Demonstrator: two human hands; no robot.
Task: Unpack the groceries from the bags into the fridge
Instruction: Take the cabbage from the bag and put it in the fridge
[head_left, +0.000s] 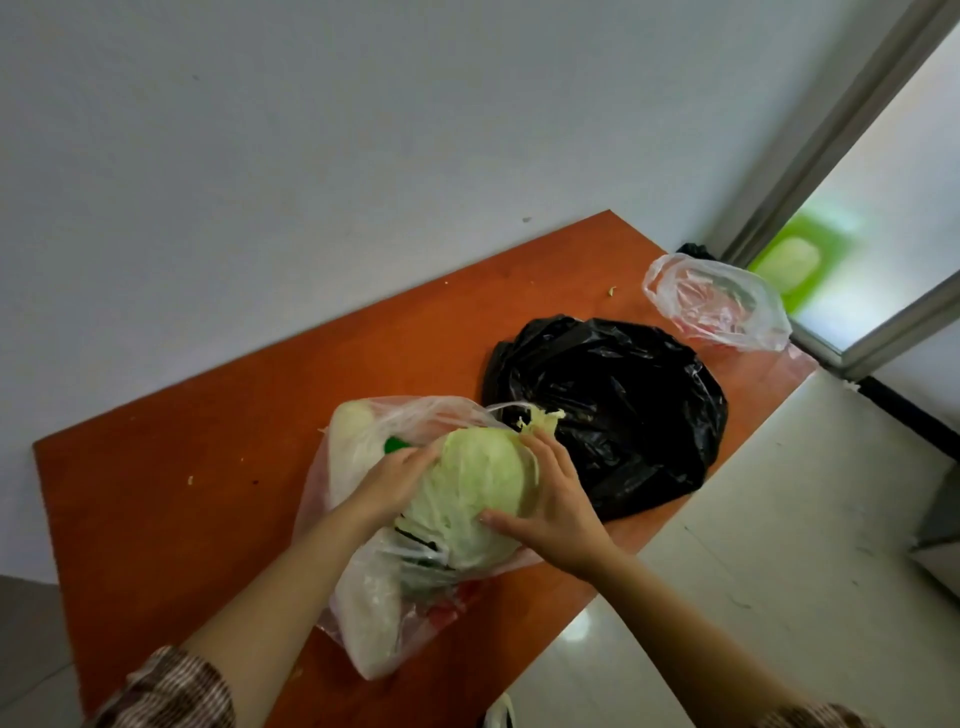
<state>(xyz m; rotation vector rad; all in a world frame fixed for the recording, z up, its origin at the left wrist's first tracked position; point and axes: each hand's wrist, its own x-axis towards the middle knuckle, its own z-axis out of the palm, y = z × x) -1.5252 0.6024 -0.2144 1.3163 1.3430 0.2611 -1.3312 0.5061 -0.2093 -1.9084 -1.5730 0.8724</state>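
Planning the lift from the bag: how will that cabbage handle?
Probably dense and heavy for its size: the cabbage is a tight round head, held by both left hand and right hand. Being round, it would likely roll on the table. Its ragged outer leaves may tear off.

An orange table (208, 415) stands against a plain white wall (311, 130), with a pale scrap (612, 291) on its far end. Right lies glossy tiled floor (779, 519). Far right is a grey frame (836, 130) (something green (789, 260) blurs behind its pane).
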